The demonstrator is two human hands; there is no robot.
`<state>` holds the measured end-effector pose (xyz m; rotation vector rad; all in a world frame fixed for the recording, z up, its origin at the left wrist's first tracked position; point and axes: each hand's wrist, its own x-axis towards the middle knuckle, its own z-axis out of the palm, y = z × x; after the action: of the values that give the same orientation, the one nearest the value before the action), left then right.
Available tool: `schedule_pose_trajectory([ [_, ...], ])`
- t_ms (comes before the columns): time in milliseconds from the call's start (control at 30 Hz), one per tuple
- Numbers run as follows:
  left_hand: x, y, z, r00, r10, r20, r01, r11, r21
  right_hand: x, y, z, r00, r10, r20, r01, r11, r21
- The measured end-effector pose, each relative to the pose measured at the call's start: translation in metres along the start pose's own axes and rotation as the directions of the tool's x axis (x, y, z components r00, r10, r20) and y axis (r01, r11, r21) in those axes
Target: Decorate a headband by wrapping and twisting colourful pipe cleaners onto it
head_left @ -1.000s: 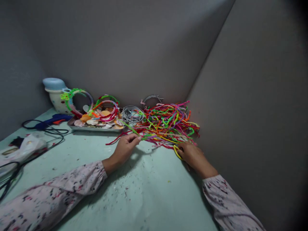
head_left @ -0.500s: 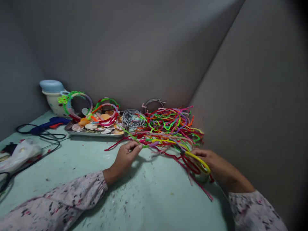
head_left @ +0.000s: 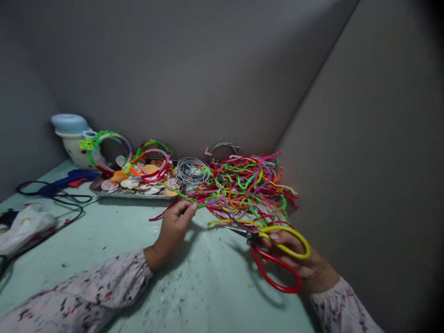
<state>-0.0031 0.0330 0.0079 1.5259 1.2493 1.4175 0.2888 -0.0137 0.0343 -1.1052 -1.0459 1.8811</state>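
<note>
My left hand (head_left: 172, 226) pinches a green pipe cleaner (head_left: 181, 194) at the near left of a large tangled heap of multicoloured pipe cleaners (head_left: 246, 187). My right hand (head_left: 291, 256) grips a pair of scissors (head_left: 267, 247) by their yellow and red loop handles. The dark blades point left, with their tips close to loose strands at the heap's lower edge. Some fingers of that hand pass through the yellow loop. The heap lies on a pale green table (head_left: 208, 282) against the corner of grey walls.
A metal tray (head_left: 128, 195) of seashells and pipe-cleaner hoops stands left of a silver wire coil (head_left: 192, 172). Farther left are a blue glue gun (head_left: 65, 178), a white pot with a blue lid (head_left: 71, 141), black cable (head_left: 52, 203) and a white plastic bag (head_left: 26, 229).
My right hand has moved back and down and now holds the scissors, whose yellow handle showed earlier. The strands it dragged forward have gone back toward the heap. My left hand stays on the green pipe cleaner.
</note>
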Motion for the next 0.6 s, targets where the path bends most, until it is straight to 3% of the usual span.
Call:
schedule_pose_trajectory([
  [267,0.001,0.002,-0.001,0.998,0.047,-0.05,-0.046,0.999,0.025,0.003,0.008,0.012,0.973,0.051,0.224,-0.037,0.997,-0.066],
  [333,-0.001,0.002,-0.002,0.995,0.09,-0.039,-0.088,0.995,0.055,0.004,0.007,0.017,0.98,-0.045,0.195,0.061,0.995,-0.078],
  [433,-0.003,0.001,-0.002,0.993,0.12,-0.005,-0.119,0.989,0.087,0.01,0.01,0.026,0.967,-0.254,0.032,0.256,0.96,-0.117],
  [533,-0.005,0.001,0.0,0.995,0.099,0.015,-0.1,0.991,0.086,0.017,0.017,0.037,0.9,-0.428,-0.08,0.351,0.822,-0.448],
  [600,-0.006,0.001,0.001,0.997,0.072,0.022,-0.073,0.995,0.073,0.019,0.021,0.047,0.807,-0.59,-0.009,0.398,0.555,-0.73],
])
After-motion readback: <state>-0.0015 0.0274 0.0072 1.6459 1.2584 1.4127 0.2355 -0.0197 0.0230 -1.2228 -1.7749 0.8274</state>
